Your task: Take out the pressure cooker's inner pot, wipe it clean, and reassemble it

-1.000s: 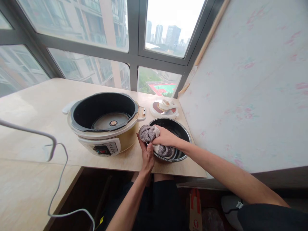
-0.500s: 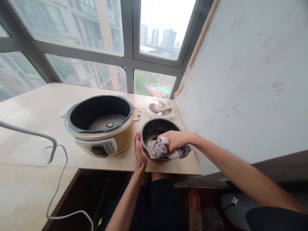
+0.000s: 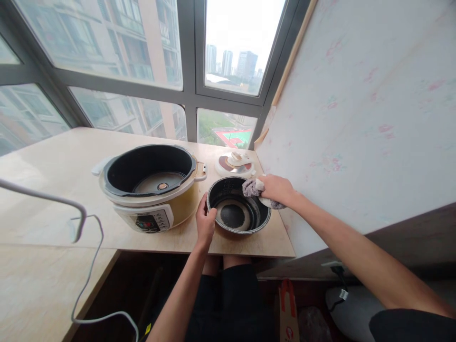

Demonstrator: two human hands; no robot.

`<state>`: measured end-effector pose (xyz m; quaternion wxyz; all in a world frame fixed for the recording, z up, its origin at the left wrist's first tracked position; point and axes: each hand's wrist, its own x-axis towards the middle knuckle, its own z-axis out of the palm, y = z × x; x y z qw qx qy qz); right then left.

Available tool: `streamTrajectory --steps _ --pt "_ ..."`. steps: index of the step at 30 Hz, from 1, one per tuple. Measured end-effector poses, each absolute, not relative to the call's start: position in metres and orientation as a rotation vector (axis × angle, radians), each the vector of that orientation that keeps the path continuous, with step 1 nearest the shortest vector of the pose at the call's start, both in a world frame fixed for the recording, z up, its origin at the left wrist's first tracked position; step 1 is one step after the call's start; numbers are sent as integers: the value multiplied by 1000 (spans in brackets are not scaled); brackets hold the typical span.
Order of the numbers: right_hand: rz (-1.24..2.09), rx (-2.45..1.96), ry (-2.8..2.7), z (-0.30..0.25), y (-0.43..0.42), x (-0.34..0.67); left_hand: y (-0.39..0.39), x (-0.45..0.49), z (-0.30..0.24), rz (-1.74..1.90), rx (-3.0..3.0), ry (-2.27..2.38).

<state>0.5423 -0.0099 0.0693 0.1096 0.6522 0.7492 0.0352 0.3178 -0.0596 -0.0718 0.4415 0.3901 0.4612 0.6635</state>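
Observation:
A dark inner pot [image 3: 233,216] with a pale ring on its bottom stands near the counter's front edge. My left hand [image 3: 205,221] grips its left rim, with the thumb over the edge. A grey and white cloth [image 3: 253,187] is bunched in my closed right hand [image 3: 277,189], at the pot's upper right rim. To the left stands the pressure cooker body [image 3: 153,209], lidless, with its dark inside and a metal heating plate showing. Behind the pot lies the white and brown cooker lid [image 3: 235,164], handle up.
A grey cable [image 3: 93,256] hangs across the left foreground. The wooden counter [image 3: 171,245] ends close to my legs. Windows [image 3: 228,124] rise behind it, and a flowered wall [image 3: 342,123] bounds it on the right. Below stands a paper bag [image 3: 288,308].
My right hand has lifted the cloth from inside the pot to its upper right rim, uncovering the bottom. My left hand, flat against the pot's side before, now curls over the rim.

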Motion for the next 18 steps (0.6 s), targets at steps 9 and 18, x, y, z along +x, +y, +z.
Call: streamTrajectory --steps 9,18 --pt "300 2006 2357 50 28 517 -55 322 -75 1703 906 1145" --pt "297 1981 2543 37 51 457 -54 324 -78 1722 894 1121"
